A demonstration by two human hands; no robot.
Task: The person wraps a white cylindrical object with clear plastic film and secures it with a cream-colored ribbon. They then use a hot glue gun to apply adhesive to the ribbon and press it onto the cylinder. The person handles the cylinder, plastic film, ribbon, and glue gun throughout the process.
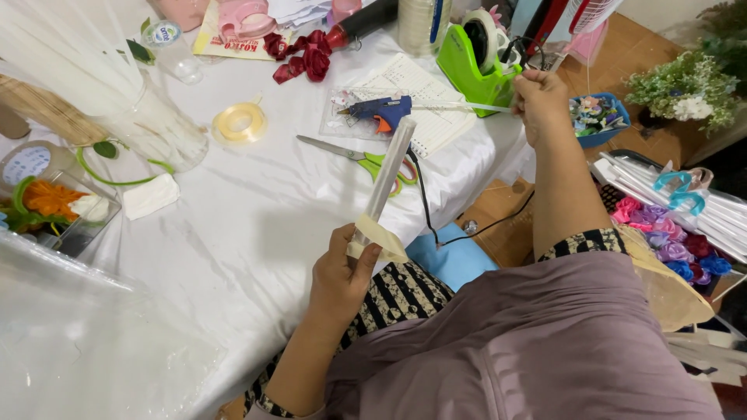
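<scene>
My left hand (pixel 339 274) grips a clear rolled plastic tube (pixel 391 166) near its lower end, where a beige paper strip (pixel 376 239) wraps it. The tube points up over the white table. My right hand (pixel 538 99) is stretched out to the green tape dispenser (pixel 468 69) and pinches a strip of clear tape (pixel 459 106) pulled from it. A blue glue gun (pixel 380 112) lies on a lined notebook (pixel 420 101) just beyond the tube's tip. Green-handled scissors (pixel 364 159) lie left of the tube.
A roll of yellowish tape (pixel 239 122), red fabric roses (pixel 303 56), a clear jar of white sticks (pixel 148 124) and a small box with orange flowers (pixel 54 204) sit on the white tablecloth (pixel 249 225). Colourful fabric flowers (pixel 677 245) and a blue bowl (pixel 597 117) lie on the floor at right.
</scene>
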